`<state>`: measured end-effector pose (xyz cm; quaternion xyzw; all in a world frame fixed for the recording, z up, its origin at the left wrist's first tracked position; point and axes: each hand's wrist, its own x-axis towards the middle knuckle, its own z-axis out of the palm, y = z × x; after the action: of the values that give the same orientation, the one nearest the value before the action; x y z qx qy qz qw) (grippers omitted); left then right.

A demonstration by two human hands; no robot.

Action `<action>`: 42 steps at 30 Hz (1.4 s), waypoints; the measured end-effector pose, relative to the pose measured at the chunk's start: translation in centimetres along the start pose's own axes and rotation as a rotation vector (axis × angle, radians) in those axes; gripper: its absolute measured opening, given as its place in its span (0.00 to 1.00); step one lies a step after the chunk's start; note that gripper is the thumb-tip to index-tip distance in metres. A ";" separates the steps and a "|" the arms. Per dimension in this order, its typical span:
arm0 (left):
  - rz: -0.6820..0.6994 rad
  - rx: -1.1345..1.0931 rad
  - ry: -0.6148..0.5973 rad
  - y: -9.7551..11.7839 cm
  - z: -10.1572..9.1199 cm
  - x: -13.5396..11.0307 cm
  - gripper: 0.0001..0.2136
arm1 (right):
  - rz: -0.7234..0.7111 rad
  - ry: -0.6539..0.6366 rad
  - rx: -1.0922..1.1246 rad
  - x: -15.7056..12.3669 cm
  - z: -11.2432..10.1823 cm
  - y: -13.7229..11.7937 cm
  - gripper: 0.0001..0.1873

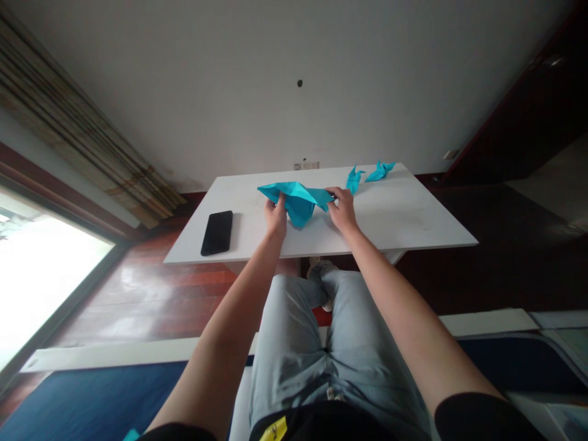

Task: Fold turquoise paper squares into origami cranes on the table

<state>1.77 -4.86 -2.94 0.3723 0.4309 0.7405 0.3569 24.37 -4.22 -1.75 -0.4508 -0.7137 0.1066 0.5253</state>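
A creased sheet of blue origami paper (298, 199) is held up over the white table (404, 220), partly folded, with one flap hanging down in the middle. My left hand (276, 215) pinches it from below, left of centre, thumb on the near side. At the paper's right end, my right hand (342, 208) grips the edge between thumb and fingers. Some fingertips of both hands are hidden. Just beyond my right hand stands a folded blue paper crane (354, 179), and a second paper crane (381, 171) sits farther right near the back edge.
A black phone (217, 233) lies on the table's left side. Behind the table is a wall with sockets (305, 166). A curtain (78, 122) and bright window are to the left, a dark door (519, 92) to the right. My legs (294, 343) are below the front edge.
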 end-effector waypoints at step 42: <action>0.018 0.097 -0.293 -0.1 1.8 -1.4 0.14 | 0.292 -0.056 0.386 0.2 1.3 0.8 0.33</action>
<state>4.03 -5.35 -2.70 0.4971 0.4060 0.6596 0.3911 23.74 -3.23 -2.70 -0.4374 -0.6217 0.3281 0.5608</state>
